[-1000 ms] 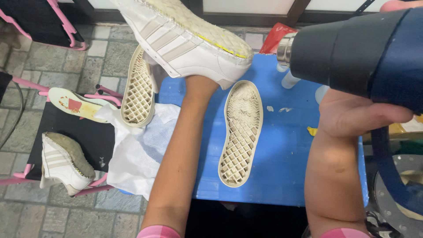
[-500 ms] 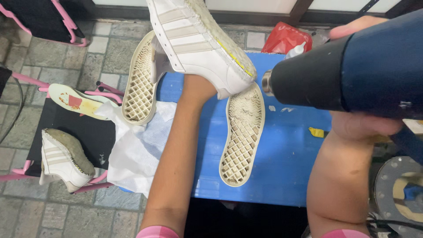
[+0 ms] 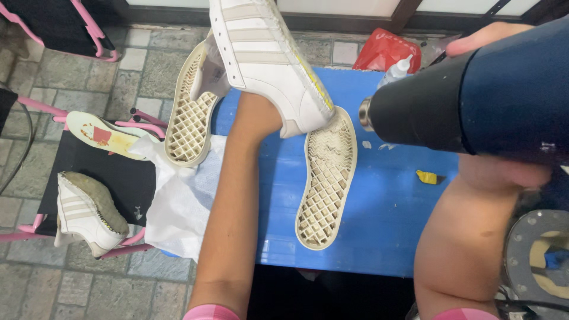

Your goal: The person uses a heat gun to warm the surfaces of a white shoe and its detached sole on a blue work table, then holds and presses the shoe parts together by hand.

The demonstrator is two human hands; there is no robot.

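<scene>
Seen from above, a person is working over a blue table (image 3: 379,225) set on a grey tiled floor (image 3: 77,65). The left hand (image 3: 258,115) is reaching up into a white sneaker upper (image 3: 267,59) with beige stripes; the hand is hidden inside the shoe, so how far it is opened cannot be told, but it is carrying the shoe raised above the table's far left corner, with its sole-less underside, edged in yellowish glue, tilting toward the right. The right hand (image 3: 504,172) is wrapping around the handle of a dark blue heat gun (image 3: 474,104), fingers closed on it, a fingertip showing over the top of the body. The gun's black barrel and metal nozzle are pointing left at the underside of the raised shoe, near it but not touching. Lying on the table just below the shoe is a detached cream sole (image 3: 327,178), its waffle-grid inner face turned up. A second sole (image 3: 191,109) of the same kind is lying across the table's left edge, partly on a white cloth (image 3: 178,201). Further left, a black seat with pink tubing (image 3: 101,172) is holding another white sneaker upper (image 3: 86,213) lying on its side and a pale insole (image 3: 106,135). A red bag (image 3: 385,53) and a small clear bottle (image 3: 396,70) are sitting at the table's far edge, and a small yellow scrap (image 3: 428,176) is lying on the blue top.
</scene>
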